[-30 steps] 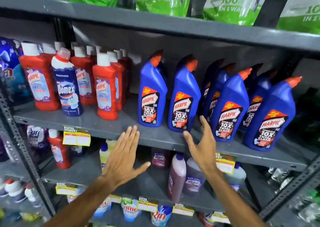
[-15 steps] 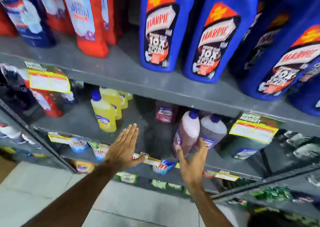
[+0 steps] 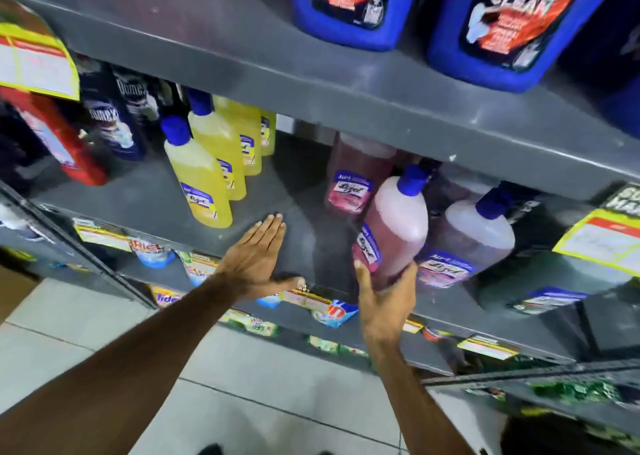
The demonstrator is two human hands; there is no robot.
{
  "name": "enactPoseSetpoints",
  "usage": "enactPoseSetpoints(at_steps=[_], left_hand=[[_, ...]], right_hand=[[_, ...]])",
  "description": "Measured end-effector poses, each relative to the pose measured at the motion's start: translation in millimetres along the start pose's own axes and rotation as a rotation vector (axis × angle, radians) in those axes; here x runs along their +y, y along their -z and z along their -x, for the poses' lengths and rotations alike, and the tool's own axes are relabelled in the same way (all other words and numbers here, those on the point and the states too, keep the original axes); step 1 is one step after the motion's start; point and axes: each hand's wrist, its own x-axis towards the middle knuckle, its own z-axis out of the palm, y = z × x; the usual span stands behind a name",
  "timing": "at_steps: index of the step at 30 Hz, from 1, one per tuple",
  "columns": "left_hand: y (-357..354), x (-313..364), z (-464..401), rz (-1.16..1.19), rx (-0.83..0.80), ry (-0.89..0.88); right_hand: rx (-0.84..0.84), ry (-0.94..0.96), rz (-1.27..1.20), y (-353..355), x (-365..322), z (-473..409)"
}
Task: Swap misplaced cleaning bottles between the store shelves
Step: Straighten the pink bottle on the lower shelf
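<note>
Yellow bottles (image 3: 201,177) stand at the middle shelf's (image 3: 145,198) left. Your left hand (image 3: 258,258) hovers flat, its grip spread, holding nothing. Your right hand (image 3: 384,298) wraps the tilted pink bottle (image 3: 394,232), beside a paler bottle (image 3: 474,239).

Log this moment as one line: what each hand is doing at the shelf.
right hand: closing on pink bottle, grip not confirmed | left hand: open, flat, empty | yellow bottles: untouched

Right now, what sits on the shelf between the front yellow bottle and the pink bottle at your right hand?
Nothing stands there: bare grey shelf separates the yellow bottle from the pink bottle; only the open left hand hovers over it, in the head view.
</note>
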Motion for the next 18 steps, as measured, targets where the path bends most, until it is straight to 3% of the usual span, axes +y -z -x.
enactPoseSetpoints(at_steps=[4, 8, 18], left_hand=[[-3.5, -0.9, 2.0, -0.001, 0.03, 0.003], [-3.4, -0.8, 2.8, 0.008, 0.036, 0.011], [-4.8, -1.1, 2.9, -0.001, 0.033, 0.005]], right_hand=[[-0.279, -0.086, -0.195, -11.7, -4.8, -16.1], [-0.455, -0.057, -0.222, -19.4, -6.7, -35.6], [-0.531, -0.068, -0.083, -26.0, 9.2, -48.1]])
